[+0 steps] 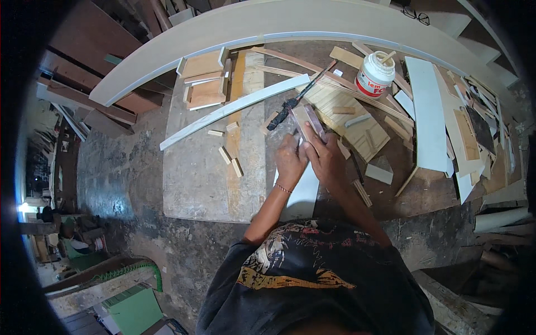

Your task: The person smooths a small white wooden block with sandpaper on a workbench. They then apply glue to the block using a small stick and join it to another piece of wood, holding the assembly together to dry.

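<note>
Both my hands meet over the near middle of the bench. My right hand (pixel 325 159) is closed on a short wooden block (pixel 302 116) with a pinkish, translucent edge, its fingers stretched along the block. My left hand (pixel 291 162) is curled shut right beside it; what lies inside its fingers is hidden. Under my wrists a white panel strip (pixel 302 202) runs toward my body. Just beyond the hands lies a dark, tape-wrapped tool (pixel 283 114) with a long thin shaft.
An open white tub (pixel 375 75) with a stick in it stands at the back right. A long white strip (pixel 234 111) crosses the bench (pixel 195 195). Small wood blocks (pixel 225 155) lie at left, a wide board (pixel 357 125) at right, offcuts (pixel 472 134) farther right.
</note>
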The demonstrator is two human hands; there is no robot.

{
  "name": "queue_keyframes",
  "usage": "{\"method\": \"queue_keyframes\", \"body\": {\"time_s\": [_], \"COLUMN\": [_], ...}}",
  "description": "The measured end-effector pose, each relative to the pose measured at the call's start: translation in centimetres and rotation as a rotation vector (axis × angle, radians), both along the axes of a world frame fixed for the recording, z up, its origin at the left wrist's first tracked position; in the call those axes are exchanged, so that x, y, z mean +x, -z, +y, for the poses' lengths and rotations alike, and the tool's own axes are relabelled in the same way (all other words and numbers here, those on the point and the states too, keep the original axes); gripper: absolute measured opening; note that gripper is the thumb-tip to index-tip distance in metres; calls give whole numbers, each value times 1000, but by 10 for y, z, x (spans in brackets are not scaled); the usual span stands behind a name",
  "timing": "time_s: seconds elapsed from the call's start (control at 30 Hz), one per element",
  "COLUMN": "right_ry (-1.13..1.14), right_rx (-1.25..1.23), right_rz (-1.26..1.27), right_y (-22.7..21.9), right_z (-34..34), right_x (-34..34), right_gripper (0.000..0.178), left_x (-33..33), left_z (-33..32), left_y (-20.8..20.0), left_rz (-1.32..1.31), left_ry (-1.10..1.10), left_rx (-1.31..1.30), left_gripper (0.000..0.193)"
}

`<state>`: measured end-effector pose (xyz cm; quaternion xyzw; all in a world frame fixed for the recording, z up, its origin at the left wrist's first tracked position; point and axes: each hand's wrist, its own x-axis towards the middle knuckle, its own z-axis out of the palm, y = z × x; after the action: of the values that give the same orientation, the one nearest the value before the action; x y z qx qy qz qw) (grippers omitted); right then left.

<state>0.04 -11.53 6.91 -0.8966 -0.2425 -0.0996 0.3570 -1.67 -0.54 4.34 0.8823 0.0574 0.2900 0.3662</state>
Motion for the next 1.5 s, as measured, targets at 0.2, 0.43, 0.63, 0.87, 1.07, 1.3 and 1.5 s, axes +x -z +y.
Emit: {"method": "queue_keyframes", "body": {"time_s": [0.2, 0.43, 0.63, 0.87, 1.07, 1.3, 1.5], "right_ry": [3, 81, 23, 23, 76, 47, 42], "right_rx": [-20, -86, -49, -230, -284, -253, -54], "right_rz": [-6, 218, 212, 265, 136, 185, 298], "right_y": [-3, -10, -22, -26, -26, -16, -22], "right_z": [-2, -7, -22, -16, -7, -14, -22], "right_x": [-9, 20, 13, -12, -3, 3, 23], "right_gripper": [41, 41, 43, 41, 43, 42, 41], "left_x": [8, -3, 2, 1, 2, 2, 7], "left_z": [9, -4, 4, 6, 2, 0, -1], "left_y": [0, 3, 0, -1, 4, 2, -7], "left_rz": [1, 54, 24, 45, -153, -105, -104], "left_ry": [9, 77, 58, 36, 96, 99, 132], "left_rx": [21, 87, -43, 45, 131, 126, -133], "left_gripper": [11, 11, 11, 13, 17, 17, 11]}}
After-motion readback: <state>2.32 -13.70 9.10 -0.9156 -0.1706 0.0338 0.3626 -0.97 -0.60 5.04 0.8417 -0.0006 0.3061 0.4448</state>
